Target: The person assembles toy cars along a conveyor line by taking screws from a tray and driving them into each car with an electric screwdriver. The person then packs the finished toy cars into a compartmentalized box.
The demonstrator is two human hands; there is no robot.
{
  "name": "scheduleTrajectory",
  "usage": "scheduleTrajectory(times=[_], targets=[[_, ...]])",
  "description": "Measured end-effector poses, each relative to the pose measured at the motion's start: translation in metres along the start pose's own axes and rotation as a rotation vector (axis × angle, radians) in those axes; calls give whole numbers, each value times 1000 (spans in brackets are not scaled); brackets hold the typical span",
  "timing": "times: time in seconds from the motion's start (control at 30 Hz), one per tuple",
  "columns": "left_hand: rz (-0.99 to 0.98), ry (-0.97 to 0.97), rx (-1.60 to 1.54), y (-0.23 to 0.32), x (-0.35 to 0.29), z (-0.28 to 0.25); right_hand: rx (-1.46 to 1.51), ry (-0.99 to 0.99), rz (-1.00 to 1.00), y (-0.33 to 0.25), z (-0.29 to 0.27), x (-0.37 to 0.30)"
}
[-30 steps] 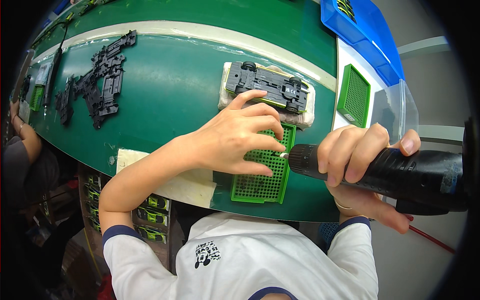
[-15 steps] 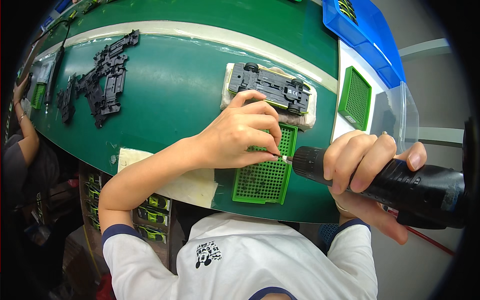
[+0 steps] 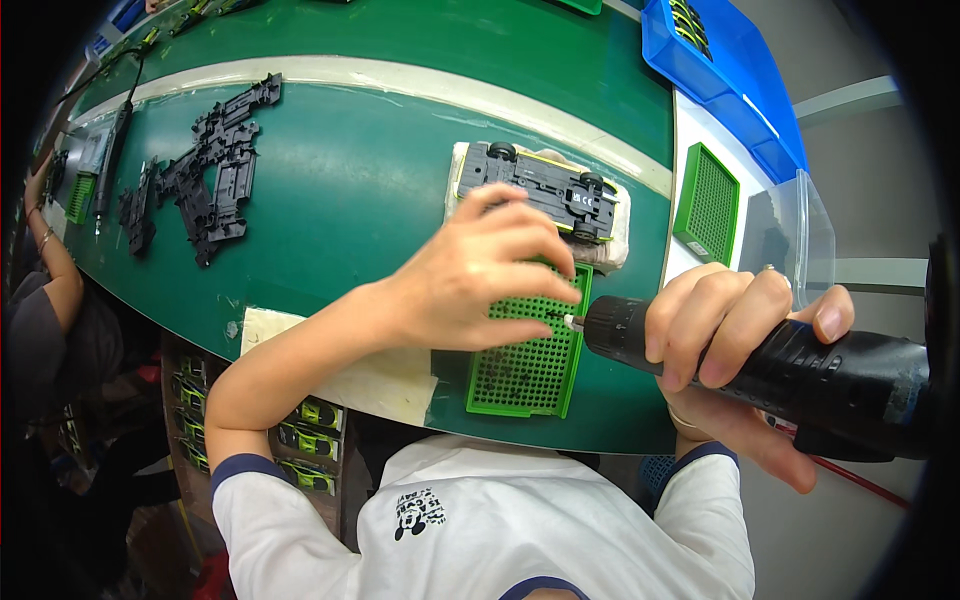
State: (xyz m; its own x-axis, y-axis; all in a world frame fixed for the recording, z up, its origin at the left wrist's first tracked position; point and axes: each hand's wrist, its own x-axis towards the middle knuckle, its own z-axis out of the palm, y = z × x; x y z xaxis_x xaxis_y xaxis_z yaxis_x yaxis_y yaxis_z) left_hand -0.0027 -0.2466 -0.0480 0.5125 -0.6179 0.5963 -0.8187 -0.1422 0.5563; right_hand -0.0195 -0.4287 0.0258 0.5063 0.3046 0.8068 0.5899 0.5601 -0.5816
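A black electric screwdriver (image 3: pixel 780 365) fills my right hand (image 3: pixel 720 330), its bit pointing left over the green perforated tray (image 3: pixel 520 375). At the bit's pale tip sits a small dark piece, seemingly a screw (image 3: pixel 556 317). My left hand (image 3: pixel 480 270) hovers over the tray's upper left part, thumb and fingers apart, with nothing visible between them. Beyond it, a toy car (image 3: pixel 540 190) lies upside down on a pale padded block (image 3: pixel 612 255), its black underside and wheels facing up. Dark small pieces sit in some of the tray's holes.
Black plastic chassis parts (image 3: pixel 215 175) lie at the left of the green table. A second green tray (image 3: pixel 710 205), a clear plastic box (image 3: pixel 800 230) and a blue bin (image 3: pixel 730 90) stand at right. A co-worker's arm (image 3: pixel 58 260) shows at far left.
My left thumb and fingers have come apart and away from the screwdriver's tip, where they were pinched before. The screwdriver has hardly moved. The view has shifted slightly.
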Motion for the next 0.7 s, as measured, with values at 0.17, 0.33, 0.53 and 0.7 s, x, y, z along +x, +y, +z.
scheduleTrajectory(times=[0.17, 0.33, 0.53, 0.7], targets=[[-125, 141, 233, -34, 0, -59, -41, -57, -62, 2, -9, 32], [-174, -34, 82, -60, -10, -48, 42, -41, -85, 49, -18, 60], [-86, -19, 226, -56, -11, -48, -325, 146, 289, 78, 8, 68], [-68, -21, 219, -58, -10, -50, -311, 88, 351, 90, 7, 66]])
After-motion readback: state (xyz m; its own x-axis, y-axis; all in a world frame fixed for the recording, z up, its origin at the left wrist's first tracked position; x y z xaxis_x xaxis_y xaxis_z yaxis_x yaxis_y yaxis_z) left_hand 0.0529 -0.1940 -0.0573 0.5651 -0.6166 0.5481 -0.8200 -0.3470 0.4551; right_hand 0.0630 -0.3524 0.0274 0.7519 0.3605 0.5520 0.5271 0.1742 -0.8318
